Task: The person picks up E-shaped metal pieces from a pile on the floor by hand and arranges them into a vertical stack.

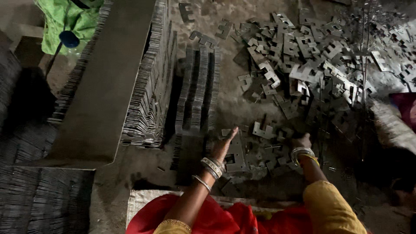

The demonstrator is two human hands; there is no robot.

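Reaching into loose stampings, you risk cuts: your right hand is curled down into the scattered plates, though whether it grips one is hidden. Your left hand lies open and flat against the upright stack, just beside a flat plate. Lean too hard and that stack may topple; thin edges and dim light invite slips.
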